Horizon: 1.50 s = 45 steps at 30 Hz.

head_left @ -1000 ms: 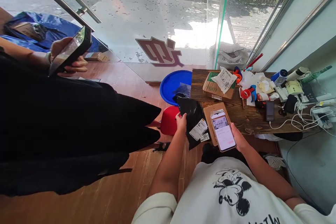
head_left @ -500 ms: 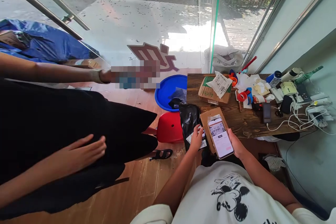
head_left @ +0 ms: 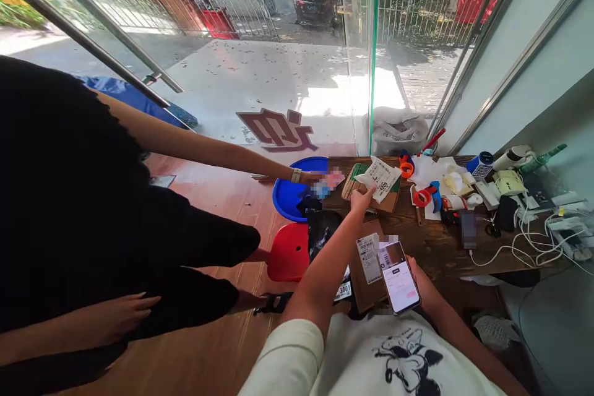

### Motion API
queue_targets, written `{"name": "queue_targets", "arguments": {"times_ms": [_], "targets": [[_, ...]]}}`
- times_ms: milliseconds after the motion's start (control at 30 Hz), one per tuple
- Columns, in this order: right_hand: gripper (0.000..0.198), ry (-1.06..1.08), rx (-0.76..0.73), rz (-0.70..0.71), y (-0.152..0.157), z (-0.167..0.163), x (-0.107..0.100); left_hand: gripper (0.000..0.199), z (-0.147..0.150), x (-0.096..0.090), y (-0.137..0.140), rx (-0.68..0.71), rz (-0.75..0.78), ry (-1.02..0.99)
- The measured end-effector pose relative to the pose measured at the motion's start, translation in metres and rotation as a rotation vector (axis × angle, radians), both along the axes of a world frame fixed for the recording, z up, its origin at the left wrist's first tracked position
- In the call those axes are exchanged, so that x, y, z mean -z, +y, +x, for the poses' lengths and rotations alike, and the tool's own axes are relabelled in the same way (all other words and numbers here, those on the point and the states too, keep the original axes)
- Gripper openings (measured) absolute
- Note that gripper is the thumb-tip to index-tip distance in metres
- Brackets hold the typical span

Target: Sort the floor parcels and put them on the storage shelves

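Observation:
My left hand reaches forward over the table, its fingers closed at the near edge of a white mailer packet with a printed label. That packet lies on top of a brown and green cardboard box. Lower down, my right hand holds a smartphone with its lit screen upward. Beneath and left of the phone is a flat brown carton bearing a white shipping label. A black plastic parcel is partly hidden behind my left forearm.
Someone in black stands at left, one arm stretched toward the table, the hand near a blurred item. A blue round stool and red stool stand beside the table. Tape dispensers, cables and a charging device crowd the right.
My left hand has left the black parcel and moved forward to the white packet. The phone has shifted slightly right off the carton's label. The other person's arm has extended toward the table.

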State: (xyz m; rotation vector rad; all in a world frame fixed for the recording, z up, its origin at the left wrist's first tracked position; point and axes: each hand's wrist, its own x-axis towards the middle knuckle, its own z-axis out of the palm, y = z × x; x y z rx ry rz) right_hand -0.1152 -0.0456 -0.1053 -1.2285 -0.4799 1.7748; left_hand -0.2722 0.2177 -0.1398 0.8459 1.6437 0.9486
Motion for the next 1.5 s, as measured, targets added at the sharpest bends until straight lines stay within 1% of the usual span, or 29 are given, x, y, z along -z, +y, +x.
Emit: {"name": "queue_targets", "arguments": {"times_ms": [67,133,200,267,333,433,500,567,633,733,867,1000,1133,1233,1333,1500], "targets": [[0.07,0.029,-0.029,-0.013,0.006,0.016,0.005,0.038,0.013,-0.001,0.016,-0.022,-0.052,0.004],[0.066,0.057,-0.068,-0.04,0.013,0.03,0.009,0.033,0.019,-0.002,0.022,-0.026,-0.056,-0.028],[0.063,0.06,-0.092,-0.043,0.022,0.039,0.011,0.031,0.016,-0.007,0.018,-0.021,-0.023,-0.103],[0.061,0.063,-0.122,-0.031,0.03,0.045,0.009,0.033,0.005,-0.014,0.002,-0.02,0.013,-0.199],[0.062,0.083,-0.168,-0.027,0.037,0.049,0.003,0.04,-0.013,-0.022,-0.026,-0.012,0.019,-0.292],[0.067,0.154,-0.231,-0.036,0.039,0.053,-0.01,0.046,-0.042,-0.033,-0.086,-0.006,-0.02,-0.377],[0.071,0.197,-0.249,-0.042,0.036,0.054,-0.021,0.046,-0.057,-0.036,-0.129,-0.021,-0.043,-0.396],[0.074,0.225,-0.271,-0.055,0.03,0.051,-0.031,0.053,-0.065,-0.035,-0.165,-0.043,-0.062,-0.411],[0.072,0.223,-0.264,-0.071,0.024,0.044,-0.039,0.059,-0.066,-0.031,-0.191,-0.063,-0.076,-0.429],[0.07,0.183,-0.256,-0.079,0.017,0.022,-0.05,0.063,-0.063,-0.022,-0.214,-0.087,-0.069,-0.454],[0.076,0.127,-0.238,-0.046,0.013,-0.019,-0.064,0.064,-0.062,-0.011,-0.222,-0.099,-0.009,-0.475],[0.079,0.168,-0.206,-0.051,0.008,-0.046,-0.084,0.057,-0.065,-0.003,-0.224,-0.101,0.064,-0.468],[0.079,0.197,-0.205,-0.029,-0.002,-0.05,-0.105,0.051,-0.065,0.002,-0.228,-0.098,0.086,-0.47],[0.078,0.191,-0.185,-0.014,-0.011,-0.048,-0.116,0.049,-0.066,0.002,-0.23,-0.102,0.101,-0.473],[0.078,0.186,-0.157,-0.006,-0.018,-0.05,-0.121,0.051,-0.068,0.003,-0.232,-0.103,0.119,-0.486],[0.079,0.189,-0.155,0.007,-0.027,-0.054,-0.122,0.047,-0.07,0.007,-0.236,-0.104,0.117,-0.5]]}}
